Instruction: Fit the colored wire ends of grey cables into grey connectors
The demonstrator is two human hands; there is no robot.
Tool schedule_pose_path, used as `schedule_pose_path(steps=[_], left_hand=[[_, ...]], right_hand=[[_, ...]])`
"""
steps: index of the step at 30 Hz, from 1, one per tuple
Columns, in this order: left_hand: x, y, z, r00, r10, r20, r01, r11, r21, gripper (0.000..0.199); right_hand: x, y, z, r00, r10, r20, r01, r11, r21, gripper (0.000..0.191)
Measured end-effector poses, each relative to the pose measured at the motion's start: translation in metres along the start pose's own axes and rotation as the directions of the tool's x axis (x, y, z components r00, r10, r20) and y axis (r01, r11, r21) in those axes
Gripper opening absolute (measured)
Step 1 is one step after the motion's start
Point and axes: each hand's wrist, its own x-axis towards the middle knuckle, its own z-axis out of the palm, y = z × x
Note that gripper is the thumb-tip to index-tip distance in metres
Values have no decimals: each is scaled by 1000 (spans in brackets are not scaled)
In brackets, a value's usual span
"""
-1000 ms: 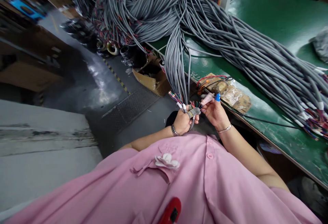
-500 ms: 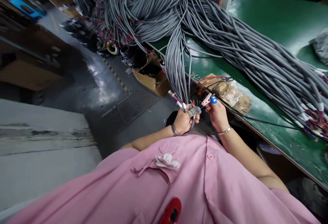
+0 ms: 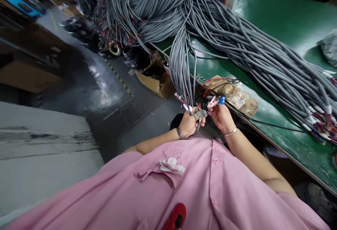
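Handling loose wires point(image 3: 201, 106) appears the current step: off the table's point(image 3: 289, 139) near edge, left hand point(image 3: 188, 125) clasps cable point(image 3: 198, 125), right hand point(image 3: 223, 117) pinches clip point(image 3: 212, 102) beside them, the next move likely needing steady fingertip control.

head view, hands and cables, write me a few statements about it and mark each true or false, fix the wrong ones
1. Coloured wires fan out beside the left hand. True.
2. The right hand holds a red tool. False: it holds a small pink tool.
3. A blue cover sits on the tip of a digit of the right hand. True.
4. The open cardboard box stands on top of the green table. False: it is off the tabletop, beside the table's edge.
5. A large pile of grey cables lies across the green table. True.
6. Only one wrist wears a band. False: both do.
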Motion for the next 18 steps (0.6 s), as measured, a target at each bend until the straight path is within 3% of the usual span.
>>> schedule_pose_path(steps=[3,10,18], left_hand=[[0,0,0,1000,-2,-7,3,1000,18,35],[2,-2,1,1000,2,-5,-2,1000,22,35],[-2,0,-1,1000,-12,-20,12,1000,5,38]], right_hand=[[2,-3,0,999,53,11,-54,996,71,40],[4,-2,4,997,17,-75,-8,993,120,36],[-4,-6,0,989,134,61,-140,983,119,55]])
